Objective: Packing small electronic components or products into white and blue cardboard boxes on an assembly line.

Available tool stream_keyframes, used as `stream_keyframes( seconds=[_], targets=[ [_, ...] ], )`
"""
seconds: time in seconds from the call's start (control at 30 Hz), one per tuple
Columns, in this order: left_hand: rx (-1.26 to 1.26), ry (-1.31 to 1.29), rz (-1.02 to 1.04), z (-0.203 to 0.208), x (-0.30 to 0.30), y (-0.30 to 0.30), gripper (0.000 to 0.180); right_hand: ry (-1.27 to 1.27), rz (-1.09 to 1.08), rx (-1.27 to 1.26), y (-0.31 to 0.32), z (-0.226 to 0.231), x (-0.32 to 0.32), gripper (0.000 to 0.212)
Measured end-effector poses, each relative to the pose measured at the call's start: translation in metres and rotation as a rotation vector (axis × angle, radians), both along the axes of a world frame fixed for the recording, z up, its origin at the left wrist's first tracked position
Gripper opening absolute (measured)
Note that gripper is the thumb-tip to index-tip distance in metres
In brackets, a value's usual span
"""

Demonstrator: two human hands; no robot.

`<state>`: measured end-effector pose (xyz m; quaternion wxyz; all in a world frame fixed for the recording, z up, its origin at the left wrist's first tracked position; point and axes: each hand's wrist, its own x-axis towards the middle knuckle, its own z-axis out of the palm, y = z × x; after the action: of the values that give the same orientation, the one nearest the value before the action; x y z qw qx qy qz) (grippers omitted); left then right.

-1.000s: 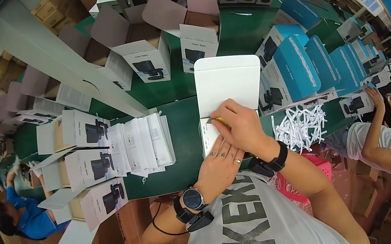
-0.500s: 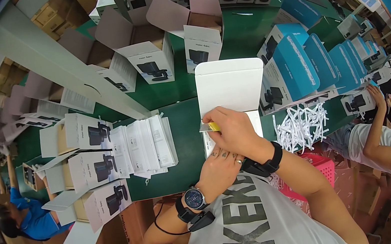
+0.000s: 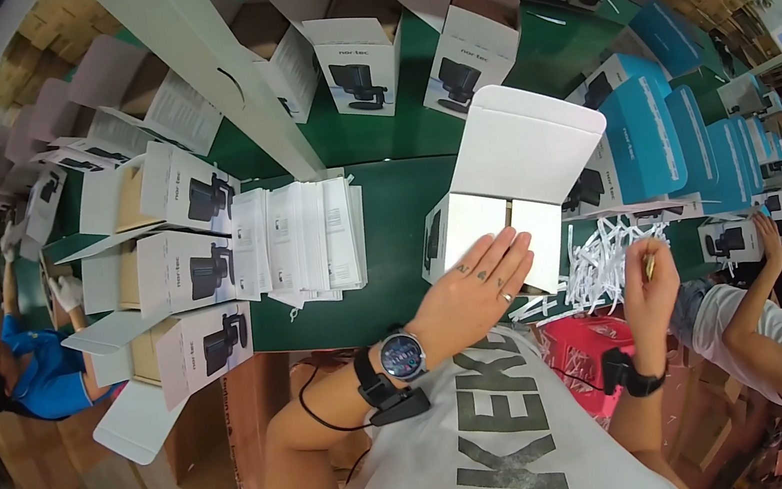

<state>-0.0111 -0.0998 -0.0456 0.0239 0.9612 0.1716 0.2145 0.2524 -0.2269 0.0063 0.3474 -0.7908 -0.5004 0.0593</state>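
My left hand (image 3: 478, 282) lies flat, fingers stretched out, on the white box (image 3: 466, 228) before me. That box's lid (image 3: 526, 145) stands raised at the back, and pale inner flaps show beneath my fingertips. Over to the right, apart from the box, my right hand (image 3: 652, 291) is closed around a small cutter knife (image 3: 650, 263); only a yellowish bit of it shows between the fingers. Behind that hand a heap of white paper strips (image 3: 605, 258) covers part of the green table (image 3: 397, 213).
Left of the box lies a stack of white leaflets (image 3: 310, 241), beside several open cartons (image 3: 198, 273). More open boxes (image 3: 360, 72) line the back. Blue-lidded boxes (image 3: 642, 131) stand right. A pink basket (image 3: 585, 357) is below the edge. Other people (image 3: 766, 320) work at both sides.
My right hand has moved off the box to the right, the cutter still in it. My left hand has flattened on the box, which now sits turned. The whole view has shifted.
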Motion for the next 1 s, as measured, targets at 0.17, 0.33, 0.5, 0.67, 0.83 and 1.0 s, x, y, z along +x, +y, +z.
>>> stream_keyframes(
  seconds=[0.17, 0.33, 0.5, 0.67, 0.83, 1.0],
  targets=[
    [-0.093, 0.059, -0.108, 0.0, 0.004, 0.016, 0.061, -0.088, 0.224, -0.482, -0.025, 0.008, 0.014, 0.024],
    [-0.055, 0.143, -0.078, 0.005, 0.004, 0.007, 0.061, 0.589, 0.091, 0.107, 0.06, 0.0, -0.041, 0.04],
    [0.041, 0.086, -0.06, 0.002, 0.003, 0.01, 0.06, 1.013, -0.04, 0.327, 0.083, -0.032, -0.044, 0.046],
    [-0.432, 0.13, -0.076, 0.014, -0.005, 0.006, 0.052, 0.843, 0.279, 0.116, 0.031, -0.038, -0.028, 0.044],
    [-0.76, -0.495, -0.106, 0.023, -0.008, 0.003, 0.041, 0.446, 0.501, -0.092, 0.02, 0.001, -0.026, 0.039],
    [-0.888, -0.605, -0.1, 0.007, -0.013, 0.004, 0.035, 0.235, 0.834, -0.051, 0.06, 0.048, -0.025, 0.034]
  ],
)
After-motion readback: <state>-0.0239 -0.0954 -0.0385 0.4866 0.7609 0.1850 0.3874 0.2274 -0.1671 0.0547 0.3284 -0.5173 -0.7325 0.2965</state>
